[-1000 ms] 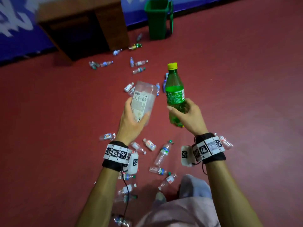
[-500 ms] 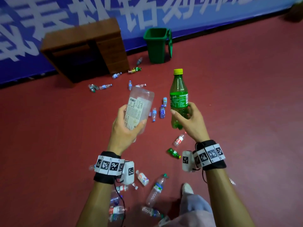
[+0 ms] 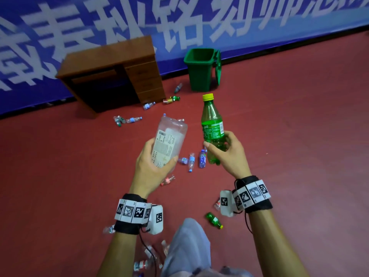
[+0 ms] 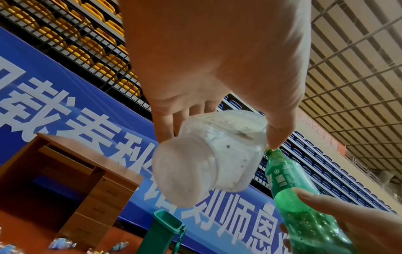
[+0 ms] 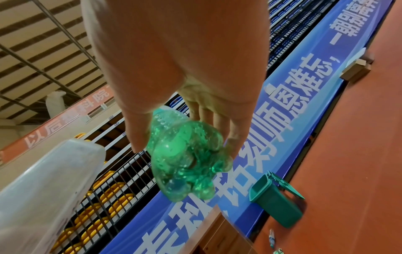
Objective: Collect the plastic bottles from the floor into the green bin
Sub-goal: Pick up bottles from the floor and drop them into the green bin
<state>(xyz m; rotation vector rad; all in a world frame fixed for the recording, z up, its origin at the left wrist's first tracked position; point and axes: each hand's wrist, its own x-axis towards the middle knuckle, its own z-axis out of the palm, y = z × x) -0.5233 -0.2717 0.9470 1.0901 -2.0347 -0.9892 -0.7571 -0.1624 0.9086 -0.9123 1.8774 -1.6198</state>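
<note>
My left hand [image 3: 151, 164] grips a large clear bottle [image 3: 169, 141] with a white label, held bottom-up; its cap end [image 4: 180, 173] faces the left wrist camera. My right hand [image 3: 229, 154] holds a green soda bottle [image 3: 212, 128] upright by its lower half, yellow cap on top; its base [image 5: 185, 159] fills the right wrist view. The green bin [image 3: 200, 69] stands open against the blue wall ahead, lid hanging on its right side. Several small bottles [image 3: 191, 161] lie on the red floor between me and the bin.
A wooden desk [image 3: 111, 74] with drawers stands left of the bin, bottles scattered before it [image 3: 127, 119]. More bottles lie near my feet, one small green bottle [image 3: 214, 220] on the right. A blue banner wall [image 3: 259, 27] closes the far side. My knee [image 3: 187, 242] shows at bottom centre.
I have moved toward the bin and looked up; the bin and desk appear nearer and lower in view. Both hands keep the same hold on their bottles.
</note>
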